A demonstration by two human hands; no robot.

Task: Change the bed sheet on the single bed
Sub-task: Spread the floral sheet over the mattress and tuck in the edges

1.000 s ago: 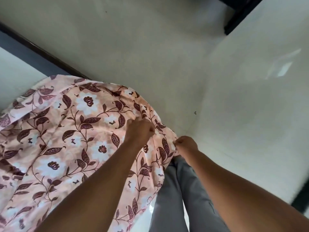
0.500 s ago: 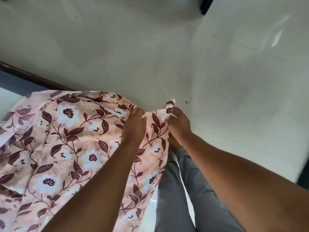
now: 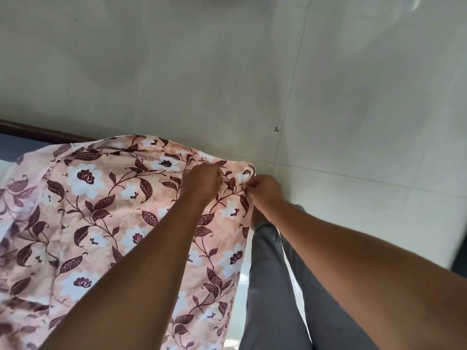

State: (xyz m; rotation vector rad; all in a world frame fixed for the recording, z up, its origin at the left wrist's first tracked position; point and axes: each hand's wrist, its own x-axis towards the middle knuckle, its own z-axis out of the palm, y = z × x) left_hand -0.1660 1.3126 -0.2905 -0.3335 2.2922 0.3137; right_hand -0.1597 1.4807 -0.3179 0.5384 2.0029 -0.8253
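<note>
Floor (image 3: 177,72): pale, glossy tiles, cream to off-white, with thin grout lines crossing at the right of the view. One small dark speck (image 3: 276,129) lies on the tile close to a grout line. A broad soft reflection shows at the top right. At the left edge, a dark brown bed frame rail (image 3: 38,131) runs at a slant, with a strip of grey-blue surface just below it; what that surface is cannot be told.

Bed sheet (image 3: 106,210): peach-pink cloth printed with white flowers, maroon leaves and thin curling stems. It occupies the lower left of the view, spread from the frame rail area toward the person's legs, and hangs in loose folds along its left side, where a paler reverse face shows. Its right edge drops beside the grey trousers (image 3: 273,286) of the person.

Left hand (image 3: 202,181): closed, fingers bunched into the cloth near the sheet's upper edge.

Right hand (image 3: 265,190): closed, thumb and fingers pinching the sheet's corner just beside the left hand. The two hands are near each other but not touching. Both forearms are bare and extend from the bottom of the view
</note>
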